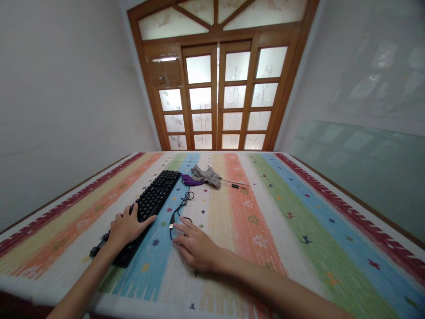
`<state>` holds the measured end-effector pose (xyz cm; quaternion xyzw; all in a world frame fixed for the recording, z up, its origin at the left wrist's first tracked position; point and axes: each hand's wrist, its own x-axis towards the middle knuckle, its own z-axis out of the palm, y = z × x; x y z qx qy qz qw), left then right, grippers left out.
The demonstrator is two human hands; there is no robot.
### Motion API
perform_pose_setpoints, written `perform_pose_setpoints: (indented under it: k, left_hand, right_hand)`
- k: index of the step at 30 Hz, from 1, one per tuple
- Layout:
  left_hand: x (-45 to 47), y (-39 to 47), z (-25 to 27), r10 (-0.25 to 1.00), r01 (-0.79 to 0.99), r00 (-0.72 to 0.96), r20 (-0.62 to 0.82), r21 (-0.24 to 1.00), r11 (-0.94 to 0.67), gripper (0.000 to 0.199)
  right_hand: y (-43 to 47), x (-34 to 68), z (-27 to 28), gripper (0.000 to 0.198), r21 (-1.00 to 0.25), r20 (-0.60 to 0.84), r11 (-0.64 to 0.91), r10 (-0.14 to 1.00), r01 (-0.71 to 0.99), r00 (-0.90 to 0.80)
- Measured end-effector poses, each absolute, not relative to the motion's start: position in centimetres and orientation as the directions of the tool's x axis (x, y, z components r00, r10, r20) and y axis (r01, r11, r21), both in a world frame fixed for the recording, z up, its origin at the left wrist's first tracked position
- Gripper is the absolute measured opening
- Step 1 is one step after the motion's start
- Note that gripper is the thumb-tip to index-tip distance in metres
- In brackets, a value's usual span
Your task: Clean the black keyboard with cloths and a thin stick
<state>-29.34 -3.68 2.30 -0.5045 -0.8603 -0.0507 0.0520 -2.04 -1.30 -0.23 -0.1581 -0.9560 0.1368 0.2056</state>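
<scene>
"Where does the keyboard lie?"

"Left of the tabletop's centre, slanting from close to the near edge towards the middle. The left grip is spread across its nearer half, thumb towards its right side, fingertips towards its left; how firmly it presses cannot be told."

"And the right grip?"

"Loosely spread, fingers slightly bent, beside the USB plug. Nothing is visibly pinched, and contact with the cable is unclear."

"How would keyboard and cable handle?"

"The keyboard is probably light and stiff, its plastic smooth, so its long sides look the best hold, away from the keys. The cable seems thin and bendy; the plug's housing is the safer place to take it."

"What else is about?"

"A purple cloth just beside the keyboard's far end, a crumpled grey cloth against it, and a small black piece to the right of that. The loosely looped cable could snag, and the cloths crowd that far end."
</scene>
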Motion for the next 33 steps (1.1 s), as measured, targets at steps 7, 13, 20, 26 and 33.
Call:
perform_pose_setpoints:
  k: [7,13,20,26,33]
  left_hand:
    - [-25.3,-2.0,2.5,0.907,0.933,-0.355,0.226,0.024,0.359,0.074]
    - [-18.4,1.1,1.4,0.973,0.999,0.048,0.224,0.007,-0.051,0.048]
    - [-18.0,2.1,1.1,0.985,0.993,0.029,0.171,-0.115,-0.009,0.050]
    - [-21.3,0.8,1.8,0.977,0.984,-0.142,0.161,-0.089,0.157,0.056]
    - [-22.8,0.7,2.6,0.989,0.989,-0.143,0.039,-0.030,0.144,0.059]
  right_hand:
    - [-2.4,4.2,0.0,0.028,-0.318,0.351,0.909,0.378,0.271,-0.857]
    - [-1.2,5.3,0.1,0.028,-0.347,0.333,0.854,0.498,0.387,-0.801]
    - [-1.8,5.0,-1.1,0.031,-0.287,0.370,0.882,0.461,0.373,-0.806]
    - [-2.1,4.8,-1.1,0.030,-0.262,0.412,0.897,0.437,0.356,-0.799]
    - [-2.0,4.7,-1.2,0.028,-0.276,0.403,0.887,0.455,0.369,-0.794]
